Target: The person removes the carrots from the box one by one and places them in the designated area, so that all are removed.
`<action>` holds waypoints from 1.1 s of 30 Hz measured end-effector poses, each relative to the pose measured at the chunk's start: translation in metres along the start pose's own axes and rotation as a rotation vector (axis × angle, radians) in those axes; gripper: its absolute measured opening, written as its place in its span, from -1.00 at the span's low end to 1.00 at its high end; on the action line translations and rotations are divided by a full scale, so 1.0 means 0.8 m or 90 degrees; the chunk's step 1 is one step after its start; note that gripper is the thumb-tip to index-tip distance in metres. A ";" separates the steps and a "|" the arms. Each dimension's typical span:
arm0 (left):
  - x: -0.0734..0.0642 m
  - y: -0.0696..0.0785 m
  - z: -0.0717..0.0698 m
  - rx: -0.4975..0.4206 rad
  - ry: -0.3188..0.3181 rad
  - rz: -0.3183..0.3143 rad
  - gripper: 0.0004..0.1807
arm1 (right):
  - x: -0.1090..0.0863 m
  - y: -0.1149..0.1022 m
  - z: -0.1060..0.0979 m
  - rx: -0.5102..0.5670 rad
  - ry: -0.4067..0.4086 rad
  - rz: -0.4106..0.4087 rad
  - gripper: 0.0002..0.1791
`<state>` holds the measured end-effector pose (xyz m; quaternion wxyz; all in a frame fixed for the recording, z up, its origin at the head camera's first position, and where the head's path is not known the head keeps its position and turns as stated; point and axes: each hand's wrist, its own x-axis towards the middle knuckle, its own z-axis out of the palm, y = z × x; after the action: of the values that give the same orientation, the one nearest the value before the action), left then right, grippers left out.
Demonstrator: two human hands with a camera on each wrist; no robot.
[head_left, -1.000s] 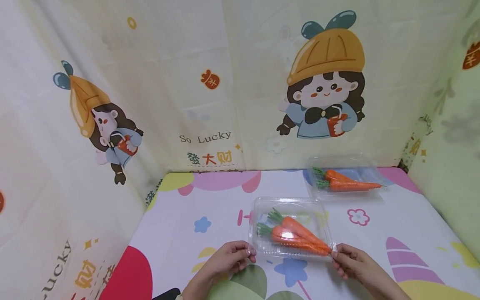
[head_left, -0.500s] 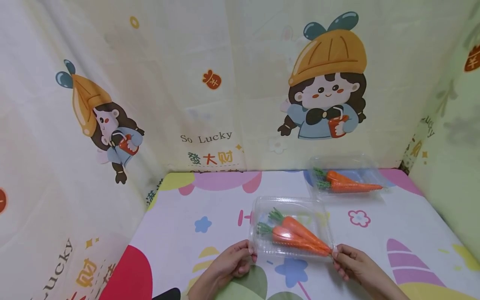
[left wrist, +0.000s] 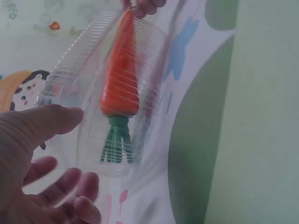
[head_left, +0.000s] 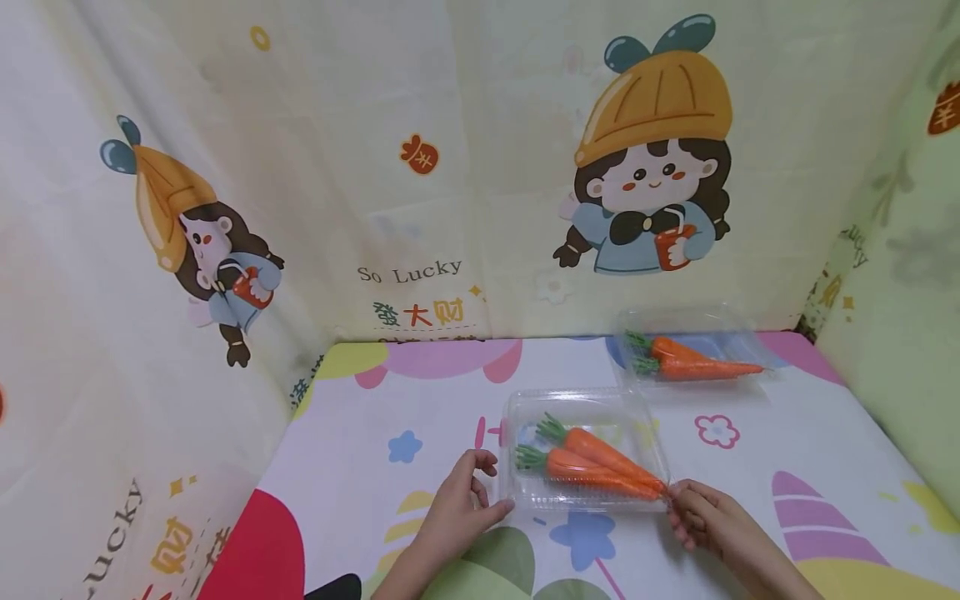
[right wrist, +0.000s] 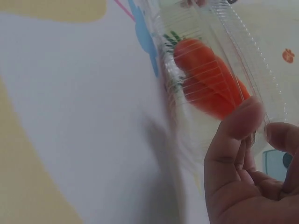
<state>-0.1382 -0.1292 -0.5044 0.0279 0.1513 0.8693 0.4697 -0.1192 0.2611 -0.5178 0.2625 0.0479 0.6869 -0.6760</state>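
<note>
A clear plastic clamshell box [head_left: 592,408] stands near the middle of the table, with two orange carrots [head_left: 600,462] inside. Their green tops point to the back left and their tips to the front right. My left hand [head_left: 462,504] is beside the box's left front corner, thumb and fingers spread apart with nothing between them. In the left wrist view the thumb of the left hand [left wrist: 51,121] overlaps the box's edge. At the opposite front corner, near the carrot tips, my right hand [head_left: 708,517] pinches the rim of the box between thumb and forefinger.
Behind and to the right, a second clear box [head_left: 738,329] holds two more carrots [head_left: 697,367]. The patterned tablecloth [head_left: 442,400] runs back to a printed curtain [head_left: 510,167], which also hangs on both sides.
My left hand has let go of the box's left front corner and spread its fingers. The right hand keeps its pinch at the right corner. The box has barely moved.
</note>
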 end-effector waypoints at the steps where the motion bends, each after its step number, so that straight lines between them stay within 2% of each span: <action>1: 0.000 0.001 0.001 0.031 0.017 0.030 -0.41 | 0.000 0.000 -0.001 0.004 -0.005 -0.002 -0.53; 6: -0.001 0.000 0.004 0.162 0.081 0.190 -0.57 | -0.001 0.001 -0.003 0.019 -0.022 -0.006 -0.55; 10: 0.002 -0.006 0.004 0.242 0.126 0.350 -0.66 | -0.001 0.000 -0.003 0.022 -0.025 -0.010 -0.57; 14: 0.008 -0.010 0.000 0.257 0.153 0.485 -0.68 | -0.002 0.001 -0.003 0.030 -0.020 0.000 -0.51; 16: 0.011 -0.011 -0.002 0.240 0.158 0.524 -0.71 | -0.002 0.002 -0.003 0.034 -0.007 0.012 -0.46; 19: 0.017 -0.011 -0.005 0.199 0.175 0.557 -0.80 | 0.000 0.002 -0.001 0.025 0.026 0.027 -0.39; 21: 0.021 -0.010 -0.007 0.170 0.187 0.566 -0.86 | 0.003 0.000 0.001 0.005 0.050 0.026 -0.39; 25: 0.030 -0.007 -0.009 0.121 0.203 0.574 -0.85 | 0.008 -0.005 0.007 -0.078 0.102 0.013 -0.30; 29: 0.038 -0.001 -0.010 0.080 0.215 0.557 -0.76 | 0.011 -0.008 0.011 -0.121 0.128 -0.008 -0.24; 33: 0.046 0.006 -0.012 0.056 0.246 0.529 -0.75 | 0.014 -0.007 0.014 -0.089 0.120 -0.025 -0.24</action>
<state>-0.1736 -0.1236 -0.4918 -0.3319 0.3976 0.7433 0.4233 -0.1279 0.2471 -0.5168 0.1862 0.0790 0.7546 -0.6242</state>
